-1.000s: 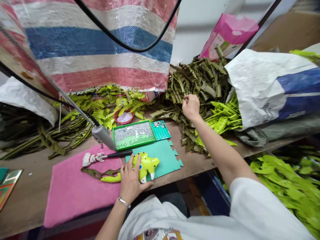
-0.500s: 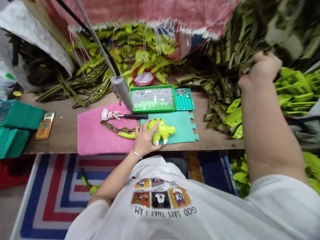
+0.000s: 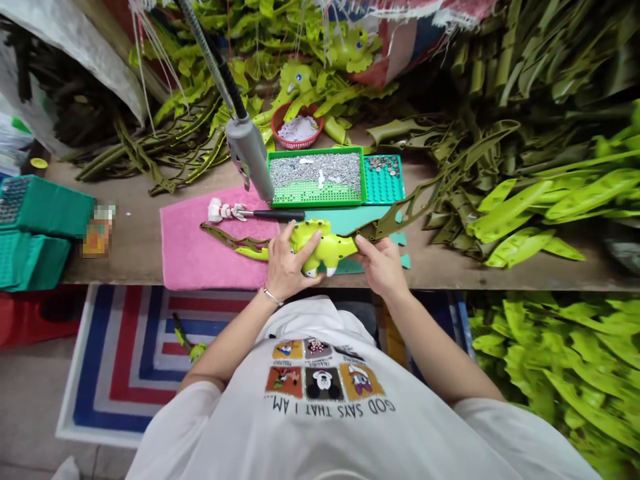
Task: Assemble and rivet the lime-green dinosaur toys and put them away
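Note:
My left hand (image 3: 286, 265) grips a yellow-green plastic toy dinosaur body (image 3: 331, 249), thumb and fingers around its near end. A dark olive strip (image 3: 225, 237) and a yellow-green tapered piece (image 3: 253, 253) stick out leftward from under that hand. In my right hand (image 3: 384, 268), pinched between thumb and fingers, is a long olive plastic piece (image 3: 400, 215) with cutouts. Its near end meets the body's narrow right end; whether they are joined I cannot tell. Beneath lie a teal foam mat (image 3: 350, 217) and a pink cloth (image 3: 187, 250). A screwdriver (image 3: 277, 215) with a black shaft lies just behind.
A grey powered driver (image 3: 249, 150) hangs over the bench. Behind the mat sit a green tray of screws (image 3: 315, 175), a teal tray (image 3: 384, 190) and a red basket (image 3: 297, 137). Olive parts (image 3: 450, 180) and yellow-green parts (image 3: 545, 207) are heaped right; teal boxes (image 3: 50, 207) stand left.
My right hand has come back from the olive heap at the right with an olive piece, now at the toy body's right end. My left hand keeps its hold on the body.

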`<move>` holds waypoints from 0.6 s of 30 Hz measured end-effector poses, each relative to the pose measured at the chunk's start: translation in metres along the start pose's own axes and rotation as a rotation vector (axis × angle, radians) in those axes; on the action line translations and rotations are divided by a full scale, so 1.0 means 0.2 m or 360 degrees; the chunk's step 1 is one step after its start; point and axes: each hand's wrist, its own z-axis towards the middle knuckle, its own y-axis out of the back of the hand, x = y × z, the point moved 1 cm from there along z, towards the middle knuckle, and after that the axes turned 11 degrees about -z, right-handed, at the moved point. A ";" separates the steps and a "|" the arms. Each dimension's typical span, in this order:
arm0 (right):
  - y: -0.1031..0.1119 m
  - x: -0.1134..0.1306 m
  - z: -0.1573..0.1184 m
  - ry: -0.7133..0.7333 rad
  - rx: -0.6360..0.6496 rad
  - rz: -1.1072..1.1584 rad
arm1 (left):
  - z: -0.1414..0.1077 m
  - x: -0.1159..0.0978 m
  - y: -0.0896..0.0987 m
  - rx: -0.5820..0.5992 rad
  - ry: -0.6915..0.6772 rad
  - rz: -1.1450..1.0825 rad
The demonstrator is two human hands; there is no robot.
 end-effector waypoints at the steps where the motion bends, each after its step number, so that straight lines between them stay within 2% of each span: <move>1: 0.01 0.00 0.00 -0.0023 0.0026 -0.0008 | 0.00 0.00 0.00 0.0018 0.0011 0.0005; 7: 0.06 0.00 0.01 -0.0125 0.0049 -0.0063 | -0.01 0.00 0.01 0.0062 -0.0004 0.0012; 11: 0.05 -0.01 0.00 -0.0231 0.0143 -0.0008 | -0.01 -0.01 0.02 0.0062 0.0022 0.0019; 13: 0.04 -0.01 0.00 -0.0243 0.0103 -0.0027 | -0.02 -0.01 0.02 0.0080 0.0049 0.0030; 16: 0.04 -0.01 -0.01 -0.0144 -0.0031 -0.0130 | -0.02 -0.02 0.02 0.0091 0.0053 0.0039; 18: 0.04 -0.01 -0.02 -0.0145 -0.0004 -0.0120 | -0.02 -0.02 0.02 0.0078 0.0044 0.0026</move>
